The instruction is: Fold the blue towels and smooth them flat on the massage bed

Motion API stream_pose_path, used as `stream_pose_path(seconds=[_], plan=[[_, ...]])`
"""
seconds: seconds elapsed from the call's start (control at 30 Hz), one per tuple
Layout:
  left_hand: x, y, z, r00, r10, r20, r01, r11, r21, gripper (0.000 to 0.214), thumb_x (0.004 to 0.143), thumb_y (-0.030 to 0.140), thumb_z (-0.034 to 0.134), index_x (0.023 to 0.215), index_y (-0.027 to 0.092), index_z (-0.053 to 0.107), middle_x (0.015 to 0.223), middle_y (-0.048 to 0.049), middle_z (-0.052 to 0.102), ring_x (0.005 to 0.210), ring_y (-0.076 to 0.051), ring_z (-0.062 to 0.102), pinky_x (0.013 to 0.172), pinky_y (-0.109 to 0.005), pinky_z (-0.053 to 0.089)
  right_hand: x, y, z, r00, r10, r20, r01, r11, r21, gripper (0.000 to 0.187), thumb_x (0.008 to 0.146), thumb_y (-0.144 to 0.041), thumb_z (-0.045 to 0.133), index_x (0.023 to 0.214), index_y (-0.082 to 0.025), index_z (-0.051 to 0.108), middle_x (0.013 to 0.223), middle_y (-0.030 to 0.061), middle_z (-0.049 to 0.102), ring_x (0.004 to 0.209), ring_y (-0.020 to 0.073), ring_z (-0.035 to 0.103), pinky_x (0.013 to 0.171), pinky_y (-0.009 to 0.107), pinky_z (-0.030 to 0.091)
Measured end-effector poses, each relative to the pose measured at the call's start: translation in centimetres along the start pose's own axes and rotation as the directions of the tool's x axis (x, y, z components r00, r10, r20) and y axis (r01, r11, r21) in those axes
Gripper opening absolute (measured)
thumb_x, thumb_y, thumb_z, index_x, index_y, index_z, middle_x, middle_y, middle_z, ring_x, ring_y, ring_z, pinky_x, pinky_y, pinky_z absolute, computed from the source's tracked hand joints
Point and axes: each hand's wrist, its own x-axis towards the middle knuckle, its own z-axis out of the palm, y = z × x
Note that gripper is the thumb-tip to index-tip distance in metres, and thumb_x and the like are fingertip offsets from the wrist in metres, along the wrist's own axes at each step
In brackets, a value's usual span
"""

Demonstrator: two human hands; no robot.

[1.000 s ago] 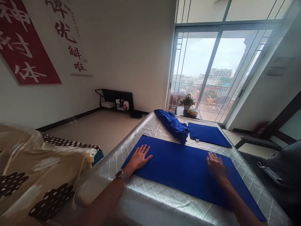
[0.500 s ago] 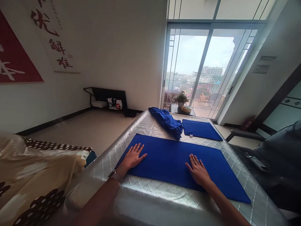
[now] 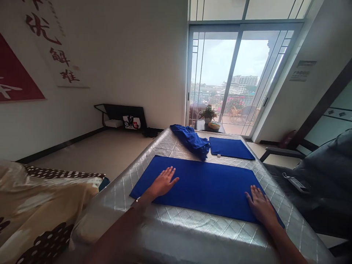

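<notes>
A large blue cloth (image 3: 209, 187) lies flat and smooth across the silver quilted table cover (image 3: 176, 234). My left hand (image 3: 164, 182) rests palm down on its left part, fingers stretched out. On its right part, close to the right edge, my right hand (image 3: 261, 205) lies flat with the fingers extended. Neither hand grips anything. Beyond the cloth are a crumpled blue cloth (image 3: 191, 141) and, to its right, a smaller flat blue piece (image 3: 231, 147) with a white tag on its near edge.
A dark armchair (image 3: 327, 183) with a white power strip (image 3: 295, 183) stands at the right. A patterned blanket (image 3: 49, 205) covers something at the left. Past the table's far end, a small black table (image 3: 200, 126) holds a potted plant (image 3: 208, 113) before sliding glass doors.
My right hand has slid right across the cloth toward its right edge. My left hand has shifted slightly right and inward. The view has turned a little to the right.
</notes>
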Motion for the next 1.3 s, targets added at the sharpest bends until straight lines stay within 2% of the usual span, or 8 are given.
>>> stream_pose_path(seconds=[0.17, 0.27, 0.5, 0.67, 0.87, 1.03, 1.17, 1.3], plan=[[0.7, 9.1, 2.2, 0.948, 0.307, 0.089, -0.296, 0.949, -0.112, 0.076, 0.101, 0.068, 0.014, 0.161, 0.021, 0.024, 0.166, -0.0052, 0.020, 0.154, -0.021, 0.015, 0.125, -0.039, 0.011, -0.1, 0.1, -0.2, 1.000, 0.000, 0.002, 0.000, 1.000, 0.012, 0.076, 0.095, -0.046, 0.016, 0.156, -0.002, 0.030, 0.165, 0.0135, 0.026, 0.153, 0.0243, 0.019, 0.123, 0.045, 0.019], [0.1, 10.5, 3.2, 0.927, 0.365, 0.090, -0.350, 0.925, -0.146, 0.075, 0.102, 0.068, 0.016, 0.162, 0.023, 0.018, 0.167, -0.0022, 0.016, 0.155, -0.020, 0.012, 0.126, -0.040, 0.008, -0.1, 0.3, 0.0, 1.000, 0.010, -0.010, -0.010, 0.999, 0.032, 0.078, 0.095, -0.049, 0.013, 0.156, -0.003, 0.029, 0.165, 0.0130, 0.025, 0.153, 0.0252, 0.019, 0.123, 0.046, 0.020], [-5.2, -0.5, 1.3, 0.997, 0.006, 0.078, -0.006, 1.000, 0.003, 0.075, 0.101, 0.069, 0.017, 0.161, 0.024, 0.021, 0.167, -0.0035, 0.017, 0.155, -0.025, 0.013, 0.125, -0.047, 0.009, 0.3, 1.0, 1.0, 0.999, -0.027, -0.020, 0.027, 1.000, -0.005, 0.077, 0.094, -0.047, 0.018, 0.156, -0.004, 0.032, 0.164, 0.0134, 0.029, 0.153, 0.0242, 0.021, 0.123, 0.045, 0.020], [-8.6, -7.9, 0.8, 0.971, -0.238, -0.010, 0.237, 0.961, 0.142, 0.085, 0.099, 0.072, 0.018, 0.161, 0.015, 0.021, 0.166, -0.0105, 0.016, 0.154, -0.029, 0.014, 0.124, -0.051, 0.014, -0.8, -1.5, -1.6, 0.991, 0.113, -0.076, -0.118, 0.991, -0.060, 0.070, 0.096, -0.041, 0.021, 0.153, -0.003, 0.038, 0.161, 0.0181, 0.033, 0.151, 0.0292, 0.025, 0.123, 0.053, 0.014], [-8.8, -8.7, 2.0, 0.977, -0.200, -0.071, 0.209, 0.965, 0.159, 0.089, 0.096, 0.076, 0.021, 0.160, 0.014, 0.022, 0.166, -0.0123, 0.017, 0.154, -0.030, 0.015, 0.123, -0.052, 0.018, -3.7, -14.2, -5.8, 0.974, -0.192, -0.122, 0.200, 0.978, 0.057, 0.066, 0.101, -0.041, 0.016, 0.155, -0.009, 0.037, 0.162, 0.0126, 0.033, 0.152, 0.0238, 0.022, 0.125, 0.047, 0.011], [-8.9, -8.4, 1.8, 0.977, -0.199, -0.077, 0.209, 0.966, 0.152, 0.087, 0.097, 0.074, 0.023, 0.160, 0.014, 0.023, 0.166, -0.0129, 0.018, 0.153, -0.031, 0.017, 0.123, -0.053, 0.018, -4.7, -22.8, -5.7, 0.921, -0.389, -0.020, 0.382, 0.890, 0.249, 0.076, 0.101, -0.059, 0.014, 0.158, -0.011, 0.028, 0.165, 0.0083, 0.020, 0.154, 0.0215, 0.013, 0.126, 0.046, 0.010], [-8.9, -8.5, 1.8, 0.975, -0.210, -0.075, 0.217, 0.968, 0.123, 0.086, 0.097, 0.074, 0.023, 0.161, 0.016, 0.021, 0.166, -0.0116, 0.017, 0.154, -0.030, 0.016, 0.123, -0.052, 0.018, -3.8, -21.8, -4.4, 0.933, -0.354, 0.071, 0.325, 0.909, 0.260, 0.080, 0.099, -0.064, 0.012, 0.159, -0.012, 0.025, 0.166, 0.0081, 0.018, 0.154, 0.0209, 0.012, 0.126, 0.044, 0.011], [-8.9, -8.5, 1.8, 0.978, -0.188, -0.086, 0.198, 0.973, 0.118, 0.085, 0.097, 0.073, 0.025, 0.161, 0.017, 0.021, 0.166, -0.0116, 0.019, 0.153, -0.031, 0.019, 0.123, -0.053, 0.017, -3.0, -14.3, -2.4, 0.972, -0.228, 0.061, 0.217, 0.965, 0.146, 0.081, 0.097, -0.063, 0.013, 0.160, -0.012, 0.023, 0.167, 0.0080, 0.020, 0.154, 0.0212, 0.014, 0.126, 0.045, 0.011]])
